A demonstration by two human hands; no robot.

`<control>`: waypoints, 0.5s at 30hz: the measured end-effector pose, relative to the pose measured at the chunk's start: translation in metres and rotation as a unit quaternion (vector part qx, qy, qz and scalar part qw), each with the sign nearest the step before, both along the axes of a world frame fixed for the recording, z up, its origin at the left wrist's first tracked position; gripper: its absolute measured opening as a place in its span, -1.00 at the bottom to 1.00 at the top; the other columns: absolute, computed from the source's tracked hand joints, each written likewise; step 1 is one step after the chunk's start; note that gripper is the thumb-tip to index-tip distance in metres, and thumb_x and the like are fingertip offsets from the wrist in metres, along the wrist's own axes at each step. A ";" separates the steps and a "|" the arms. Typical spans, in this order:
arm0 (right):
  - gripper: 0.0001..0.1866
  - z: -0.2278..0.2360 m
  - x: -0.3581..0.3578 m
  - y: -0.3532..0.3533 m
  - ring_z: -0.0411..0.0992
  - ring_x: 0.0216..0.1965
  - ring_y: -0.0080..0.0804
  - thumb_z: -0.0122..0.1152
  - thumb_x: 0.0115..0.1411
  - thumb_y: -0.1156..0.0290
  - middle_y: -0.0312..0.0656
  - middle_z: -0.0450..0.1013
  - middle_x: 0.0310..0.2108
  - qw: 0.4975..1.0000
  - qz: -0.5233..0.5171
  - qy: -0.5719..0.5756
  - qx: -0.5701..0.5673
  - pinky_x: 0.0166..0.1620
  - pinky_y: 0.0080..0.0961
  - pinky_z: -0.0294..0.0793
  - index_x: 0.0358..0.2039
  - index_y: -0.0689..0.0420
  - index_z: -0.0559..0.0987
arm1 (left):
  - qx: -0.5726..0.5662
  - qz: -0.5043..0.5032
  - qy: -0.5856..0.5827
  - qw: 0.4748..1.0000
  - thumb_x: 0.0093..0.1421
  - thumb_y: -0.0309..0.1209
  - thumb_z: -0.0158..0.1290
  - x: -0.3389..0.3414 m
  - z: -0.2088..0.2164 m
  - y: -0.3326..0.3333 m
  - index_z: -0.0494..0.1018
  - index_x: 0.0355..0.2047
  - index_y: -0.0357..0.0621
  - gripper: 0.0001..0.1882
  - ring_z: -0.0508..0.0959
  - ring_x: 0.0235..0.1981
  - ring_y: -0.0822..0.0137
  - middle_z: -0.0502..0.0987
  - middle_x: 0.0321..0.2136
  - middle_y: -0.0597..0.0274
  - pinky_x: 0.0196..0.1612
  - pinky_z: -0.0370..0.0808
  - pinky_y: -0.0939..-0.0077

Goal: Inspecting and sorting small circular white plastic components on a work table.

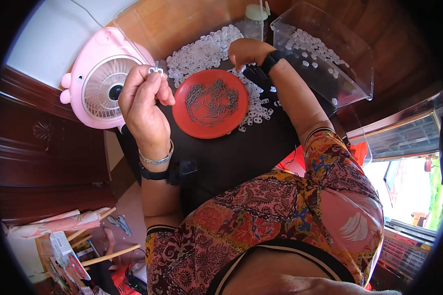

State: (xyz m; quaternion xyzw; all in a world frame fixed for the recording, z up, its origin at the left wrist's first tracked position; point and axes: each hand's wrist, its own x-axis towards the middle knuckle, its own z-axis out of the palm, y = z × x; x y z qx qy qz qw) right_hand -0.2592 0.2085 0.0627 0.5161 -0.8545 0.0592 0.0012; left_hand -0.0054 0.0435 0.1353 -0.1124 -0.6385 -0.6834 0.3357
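Upper left, the left hand (145, 105) pinches one white clip (155, 71) already holding a nail (156, 64); many loose nails (214, 116) await on the red plate (211, 131), loose clips (202, 54) at upper centre; the right hand's (251, 50) grip is hidden.

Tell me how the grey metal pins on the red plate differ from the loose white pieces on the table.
Shape: the metal pins are thin and long, while the white pieces are broader, many showing holes.
Colour: the metal pins are dull grey; the white pieces are pale.
Place: the metal pins lie on the red plate, the white pieces beyond it and to its right on the dark table.
Both are small, numerous and jumbled.
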 end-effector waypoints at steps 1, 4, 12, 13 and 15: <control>-0.76 -0.005 -0.002 -0.003 0.47 -0.46 -0.10 0.37 -0.34 0.35 -0.06 0.46 -0.61 1.000 -0.006 0.018 0.023 -0.41 -0.25 0.37 -0.60 0.19 0.58 | 0.014 -0.009 0.007 1.000 0.19 -0.47 -0.12 0.000 0.001 0.002 0.34 -0.47 -0.26 -0.87 0.25 -0.65 0.51 0.29 -0.65 0.30 -0.59 0.26 0.65; -0.74 -0.007 0.001 -0.004 0.47 -0.48 -0.09 0.39 -0.37 0.34 -0.05 0.46 -0.62 0.999 0.017 0.039 0.028 -0.43 -0.24 0.37 -0.62 0.20 0.58 | 0.033 -0.018 0.015 0.999 0.18 -0.49 -0.10 -0.001 0.001 0.002 0.34 -0.50 -0.27 -0.87 0.25 -0.65 0.55 0.30 -0.64 0.32 -0.59 0.27 0.68; -0.72 -0.008 0.012 -0.013 0.43 -0.52 0.02 0.35 -0.35 0.28 0.02 0.43 -0.65 1.000 -0.014 0.010 0.004 -0.44 -0.20 0.37 -0.64 0.22 0.58 | 0.031 -0.016 0.015 0.999 0.18 -0.49 -0.09 -0.001 0.002 0.003 0.34 -0.50 -0.27 -0.86 0.25 -0.65 0.54 0.30 -0.64 0.31 -0.59 0.27 0.68; -0.73 -0.010 0.011 -0.017 0.46 -0.46 0.02 0.32 -0.36 0.33 0.04 0.47 -0.58 1.000 -0.022 0.008 0.016 -0.40 -0.20 0.41 -0.60 0.24 0.59 | 0.030 -0.015 0.014 0.999 0.18 -0.49 -0.09 0.000 0.002 0.004 0.34 -0.50 -0.27 -0.86 0.25 -0.65 0.54 0.30 -0.64 0.31 -0.59 0.27 0.67; -0.72 -0.014 0.011 -0.020 0.49 -0.40 0.02 0.29 -0.37 0.38 0.06 0.50 -0.50 0.999 -0.030 0.007 0.026 -0.35 -0.21 0.45 -0.56 0.26 0.60 | 0.027 -0.015 0.014 0.999 0.17 -0.49 -0.09 -0.001 0.003 0.004 0.34 -0.51 -0.27 -0.86 0.25 -0.65 0.54 0.30 -0.64 0.30 -0.58 0.27 0.67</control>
